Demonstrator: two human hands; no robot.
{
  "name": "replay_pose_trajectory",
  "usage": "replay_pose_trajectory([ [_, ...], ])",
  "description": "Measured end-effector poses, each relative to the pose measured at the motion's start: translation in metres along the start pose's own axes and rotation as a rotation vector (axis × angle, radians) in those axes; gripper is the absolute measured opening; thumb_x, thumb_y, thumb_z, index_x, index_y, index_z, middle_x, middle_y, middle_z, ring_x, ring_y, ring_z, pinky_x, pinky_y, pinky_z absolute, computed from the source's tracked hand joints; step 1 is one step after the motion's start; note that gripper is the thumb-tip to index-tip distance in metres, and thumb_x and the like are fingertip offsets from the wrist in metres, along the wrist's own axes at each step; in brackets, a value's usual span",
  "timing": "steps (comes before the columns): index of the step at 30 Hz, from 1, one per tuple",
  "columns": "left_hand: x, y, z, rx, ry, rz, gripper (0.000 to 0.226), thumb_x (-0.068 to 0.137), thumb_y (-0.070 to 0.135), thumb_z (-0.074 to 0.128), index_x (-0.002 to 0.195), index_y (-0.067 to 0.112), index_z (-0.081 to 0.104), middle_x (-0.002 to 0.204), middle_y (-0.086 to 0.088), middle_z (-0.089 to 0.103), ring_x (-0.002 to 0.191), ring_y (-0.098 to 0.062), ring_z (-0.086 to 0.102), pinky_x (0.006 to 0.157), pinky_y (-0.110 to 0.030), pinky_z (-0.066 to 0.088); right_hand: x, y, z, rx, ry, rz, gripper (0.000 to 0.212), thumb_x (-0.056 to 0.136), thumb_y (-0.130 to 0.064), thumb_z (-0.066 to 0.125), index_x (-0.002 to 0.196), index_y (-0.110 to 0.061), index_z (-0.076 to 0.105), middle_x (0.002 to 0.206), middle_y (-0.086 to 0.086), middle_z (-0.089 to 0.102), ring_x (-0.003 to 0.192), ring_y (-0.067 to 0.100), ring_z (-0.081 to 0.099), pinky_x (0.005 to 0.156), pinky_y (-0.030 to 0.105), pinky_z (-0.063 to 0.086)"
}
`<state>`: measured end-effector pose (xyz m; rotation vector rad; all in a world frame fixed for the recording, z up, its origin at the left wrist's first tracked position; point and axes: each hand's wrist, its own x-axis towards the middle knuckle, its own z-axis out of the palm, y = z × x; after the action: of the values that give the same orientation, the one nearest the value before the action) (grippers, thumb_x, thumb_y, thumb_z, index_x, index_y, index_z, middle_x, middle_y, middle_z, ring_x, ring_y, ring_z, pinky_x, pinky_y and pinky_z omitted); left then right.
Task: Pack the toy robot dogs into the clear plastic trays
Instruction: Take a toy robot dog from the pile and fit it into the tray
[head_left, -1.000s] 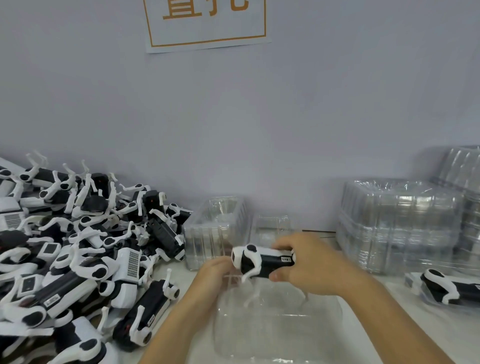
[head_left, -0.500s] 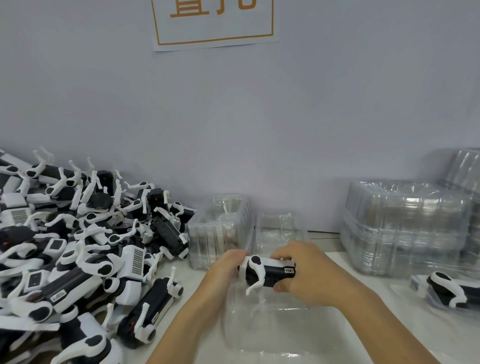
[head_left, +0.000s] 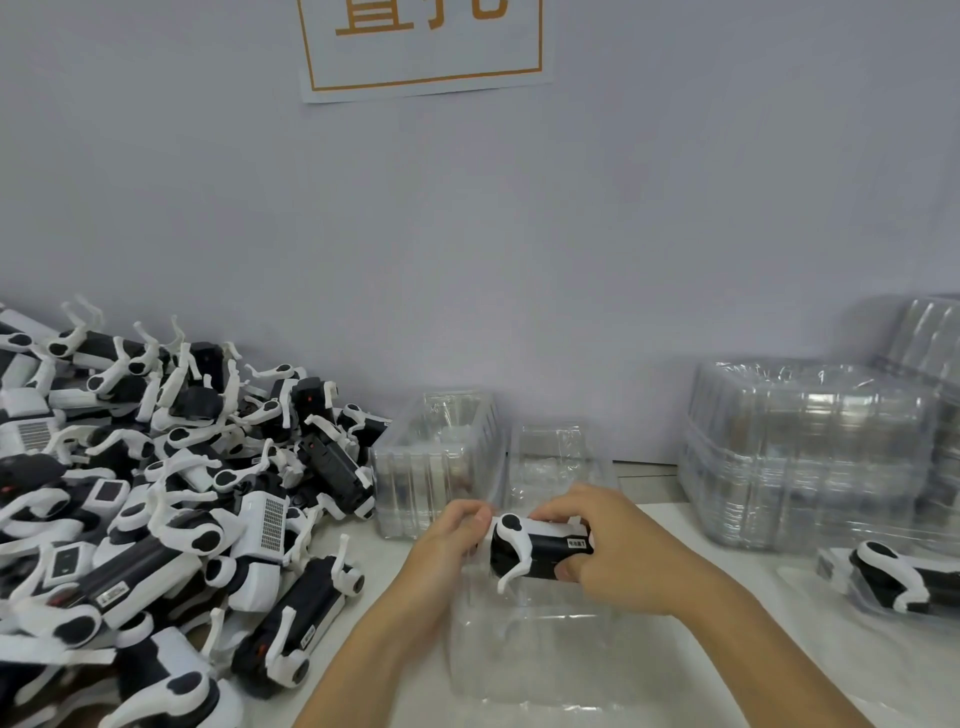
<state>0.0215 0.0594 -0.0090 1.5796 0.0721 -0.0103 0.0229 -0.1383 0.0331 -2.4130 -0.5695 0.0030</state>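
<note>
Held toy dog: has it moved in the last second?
Yes. Against the tray stack behind it, the toy dog has dropped lower and nearer the person, toward the open tray beneath.

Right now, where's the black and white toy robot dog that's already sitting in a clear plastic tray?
In the head view, the packed black and white toy robot dog lies at the far right edge, below the tall stack of clear plastic trays, right of the right hand.

Dog pile (head_left: 156, 493) cut off left, wall sign (head_left: 423, 47) cropped above
</note>
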Motion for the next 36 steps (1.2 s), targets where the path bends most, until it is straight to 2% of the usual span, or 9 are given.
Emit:
replay_pose_trajectory([
  [5, -0.002, 0.002, 0.001, 0.006, -0.002, -0.001, 0.019, 0.101, 0.030, 0.055, 0.110, 0.020, 0.069, 0.109, -0.008, 0.073, 0.112, -0.031, 0.065, 0.103, -0.051, 0.049, 0.000, -0.003, 0.002, 0.005, 0.041, -0.004, 0.039, 0.073, -0.007, 0.069, 0.095, -0.038, 0.071, 0.088, -0.011, 0.060, 0.081, 0.008, 0.056, 0.075, 0.028, 0.051],
  [10, -0.001, 0.004, 0.004, 0.003, 0.013, -0.013, 0.016, 0.100, 0.027, 0.057, 0.110, 0.020, 0.068, 0.111, -0.009, 0.072, 0.112, -0.031, 0.065, 0.106, -0.052, 0.045, 0.000, -0.003, 0.005, -0.005, 0.058, -0.017, 0.038, 0.072, -0.009, 0.069, 0.097, -0.037, 0.070, 0.089, -0.004, 0.060, 0.082, 0.008, 0.051, 0.080, 0.039, 0.052],
  [13, -0.001, 0.006, 0.006, -0.016, 0.035, -0.027, 0.015, 0.097, 0.025, 0.061, 0.110, 0.021, 0.068, 0.114, -0.006, 0.070, 0.110, -0.022, 0.065, 0.106, -0.046, 0.047, 0.001, -0.003, 0.007, -0.007, 0.063, -0.010, 0.040, 0.073, -0.010, 0.068, 0.099, -0.041, 0.070, 0.093, -0.004, 0.058, 0.087, 0.010, 0.051, 0.082, 0.040, 0.051],
  [17, -0.002, 0.007, 0.007, -0.080, -0.022, -0.077, 0.019, 0.094, 0.027, 0.059, 0.087, 0.015, 0.072, 0.091, -0.005, 0.070, 0.084, -0.020, 0.066, 0.077, -0.034, 0.053, 0.002, -0.003, 0.008, -0.012, 0.078, -0.018, 0.038, 0.073, -0.011, 0.069, 0.094, -0.042, 0.071, 0.088, -0.005, 0.057, 0.086, 0.011, 0.052, 0.078, 0.037, 0.049],
  [18, -0.002, 0.007, 0.008, -0.084, -0.007, -0.079, 0.019, 0.094, 0.027, 0.059, 0.088, 0.014, 0.072, 0.090, -0.007, 0.069, 0.082, -0.020, 0.066, 0.074, -0.033, 0.052, 0.002, -0.003, 0.008, -0.017, 0.073, -0.017, 0.038, 0.074, -0.011, 0.069, 0.095, -0.043, 0.070, 0.089, -0.008, 0.055, 0.087, 0.008, 0.050, 0.078, 0.035, 0.048],
  [20, -0.002, 0.007, 0.008, -0.081, 0.039, -0.076, 0.019, 0.094, 0.029, 0.061, 0.100, 0.013, 0.070, 0.097, -0.007, 0.070, 0.089, -0.021, 0.067, 0.077, -0.035, 0.053, 0.002, -0.002, 0.008, -0.032, 0.063, -0.010, 0.042, 0.076, -0.008, 0.068, 0.101, -0.042, 0.071, 0.091, -0.012, 0.052, 0.089, 0.004, 0.047, 0.080, 0.032, 0.047],
  [25, -0.001, 0.007, 0.009, -0.055, 0.065, -0.082, 0.019, 0.098, 0.026, 0.059, 0.109, 0.013, 0.068, 0.116, -0.016, 0.069, 0.113, -0.032, 0.064, 0.103, -0.049, 0.049, 0.002, -0.003, 0.008, -0.063, 0.058, 0.004, 0.041, 0.077, -0.006, 0.066, 0.101, -0.040, 0.072, 0.091, -0.007, 0.056, 0.092, 0.015, 0.052, 0.081, 0.040, 0.052],
  [29, -0.001, 0.006, 0.009, -0.065, 0.058, -0.083, 0.019, 0.100, 0.025, 0.057, 0.109, 0.012, 0.067, 0.114, -0.016, 0.071, 0.111, -0.033, 0.066, 0.098, -0.049, 0.051, 0.002, -0.003, 0.009, -0.068, 0.051, 0.008, 0.040, 0.076, -0.004, 0.064, 0.098, -0.036, 0.072, 0.094, 0.000, 0.058, 0.092, 0.020, 0.055, 0.081, 0.045, 0.053],
  [36, 0.001, 0.003, 0.006, -0.067, 0.047, -0.066, 0.018, 0.101, 0.029, 0.057, 0.108, 0.015, 0.067, 0.110, -0.013, 0.073, 0.103, -0.031, 0.069, 0.091, -0.048, 0.055, 0.002, -0.003, 0.010, -0.090, 0.051, 0.004, 0.041, 0.078, -0.006, 0.065, 0.103, -0.036, 0.072, 0.095, -0.003, 0.057, 0.096, 0.017, 0.050, 0.083, 0.044, 0.051],
])
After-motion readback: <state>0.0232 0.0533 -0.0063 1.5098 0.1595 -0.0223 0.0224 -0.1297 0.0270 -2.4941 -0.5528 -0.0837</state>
